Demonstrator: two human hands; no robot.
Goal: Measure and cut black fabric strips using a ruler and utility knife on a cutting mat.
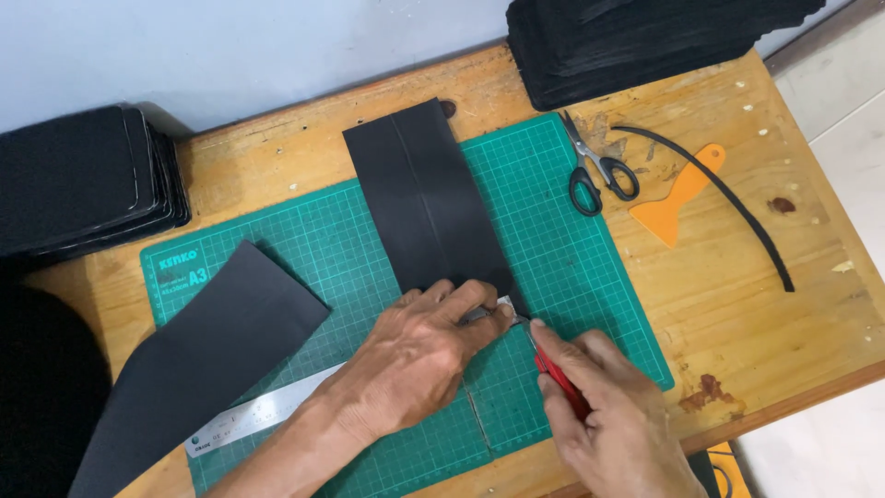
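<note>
My left hand [419, 355] lies flat across the long steel ruler [263, 412], fingers held close together and pressing down on it where it crosses the near end of the black rectangular sheet with a lengthwise crease [426, 198]. That sheet rests on the green gridded cutting mat [572, 249], running from its far edge, where it overhangs onto the wood, down to my fingertips. The ruler slants from the mat's lower left corner up toward the right, and most of its middle is hidden under my palm.

My right hand [613, 415] is curled around a red-handled craft knife [558, 376], thumb and fingers pinching the handle; the blade tip sits just beside the ruler's right end, at the sheet's near corner (whether the tip actually touches the sheet I cannot tell).

To the left, a second wide black strip [198, 369] lies diagonally across the mat's edge and off the worn wooden tabletop [737, 304]. Beyond the mat on the right lie black-handled scissors [595, 171], an orange plastic scraper [680, 195] and a thin curved black offcut [737, 205], all near each other. Stacks of black sheets sit at the far right corner [636, 37] and at the left edge [83, 180].
</note>
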